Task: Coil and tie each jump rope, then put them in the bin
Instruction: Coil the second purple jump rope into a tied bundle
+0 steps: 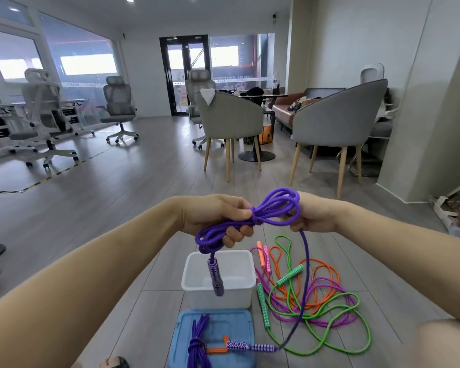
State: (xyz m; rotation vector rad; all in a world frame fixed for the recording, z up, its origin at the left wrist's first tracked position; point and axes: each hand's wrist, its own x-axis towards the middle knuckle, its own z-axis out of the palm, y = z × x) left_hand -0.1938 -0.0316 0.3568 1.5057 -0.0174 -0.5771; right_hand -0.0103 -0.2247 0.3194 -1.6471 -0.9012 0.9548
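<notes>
A purple jump rope (266,213) is coiled in the air between my hands, with a wrap around its middle. My left hand (221,216) grips the left half of the coil. My right hand (314,216) pinches the right loops and a strand that runs down to the floor. One purple handle (216,277) hangs over the white bin (219,280). The other purple handle (252,347) lies across the edge of the blue lid (237,328). Green (329,328), orange (327,272) and pink (324,290) ropes lie tangled on the floor to the right of the bin.
A tied purple rope bundle (198,341) rests on the blue lid in front of the bin. Grey chairs (231,120) and a round table stand further back. A cardboard scrap (449,211) lies by the right wall.
</notes>
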